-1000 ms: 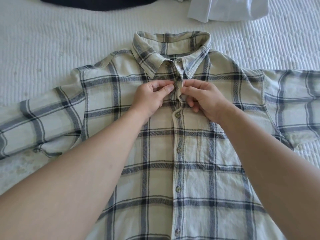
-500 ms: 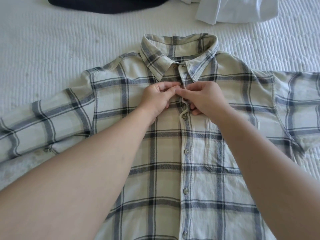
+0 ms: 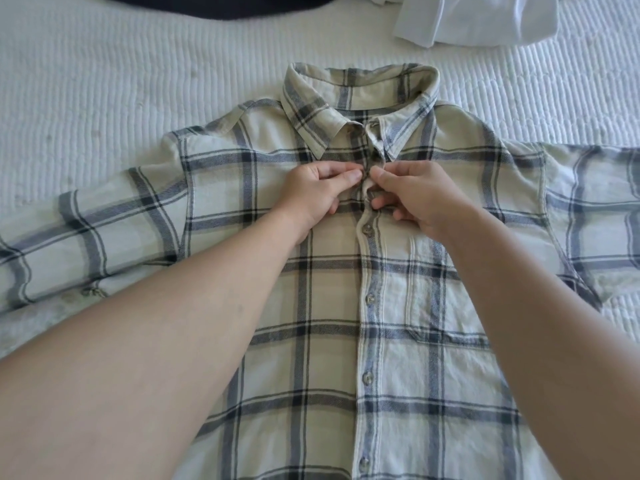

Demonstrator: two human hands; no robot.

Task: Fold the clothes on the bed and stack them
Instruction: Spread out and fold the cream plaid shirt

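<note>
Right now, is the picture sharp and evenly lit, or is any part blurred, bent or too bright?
Head view: soft, even daylight, no hard shadows; the plaid shirt and both hands, left and right, look sharp; the white cloth at the top is nearly washed out; the wide lens curves the bed cover ribs and swells the near forearms.

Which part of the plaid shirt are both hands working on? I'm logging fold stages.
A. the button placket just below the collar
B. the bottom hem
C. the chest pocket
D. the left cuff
A: the left hand and right hand both pinch the plaid shirt at its placket, just below the collar.
</note>
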